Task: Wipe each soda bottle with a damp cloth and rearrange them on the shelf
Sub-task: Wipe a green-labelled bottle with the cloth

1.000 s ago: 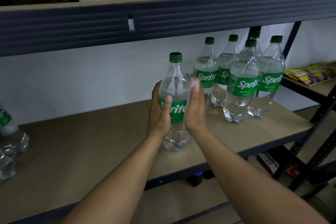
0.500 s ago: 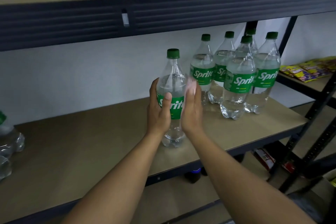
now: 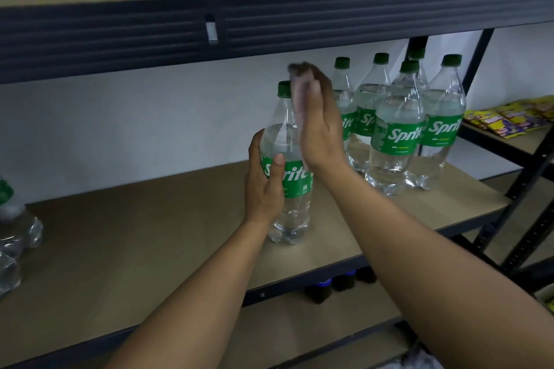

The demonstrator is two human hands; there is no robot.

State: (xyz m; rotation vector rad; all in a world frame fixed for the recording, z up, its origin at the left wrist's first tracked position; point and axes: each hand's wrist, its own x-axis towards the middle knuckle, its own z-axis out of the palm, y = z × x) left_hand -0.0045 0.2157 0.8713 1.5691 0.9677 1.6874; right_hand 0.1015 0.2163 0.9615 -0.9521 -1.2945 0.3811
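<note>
ITEM: soda bottle [image 3: 295, 186], clear plastic, green cap, green label, now being wiped

LOCATION: stands on the shelf [image 3: 150, 234], near the front edge and about midway along. It is apart from the group of five like bottles [image 3: 395, 135] further right, and well apart from the bottles at the left edge [image 3: 15, 228].

CHANGE: a second ago the right grip [image 3: 320, 129] lay flat against the label band. It has since travelled up the side to the shoulder and neck, and its fingertips are now level with the cap and blurred by motion. The cloth [image 3: 298, 99] went up with it. The left grip [image 3: 263, 186] and the bottle's base have kept their places.

MEANING: judged as the wipe passing from the lower body to the upper part. This bottle is not yet finished, and its place in the row is yet to be settled.

GRIP, LEFT: fingers wrapped round the far side and thumb laid across the label front, steadying the bottle.

GRIP, RIGHT: fingers extended, palm turned inward, pressing the pale cloth against the bottle's right side. It is not closed round anything.

ORIENTATION: long axis vertical, cap up, base flat on the board, with no lean that can be made out. Label print faces the viewer
</note>
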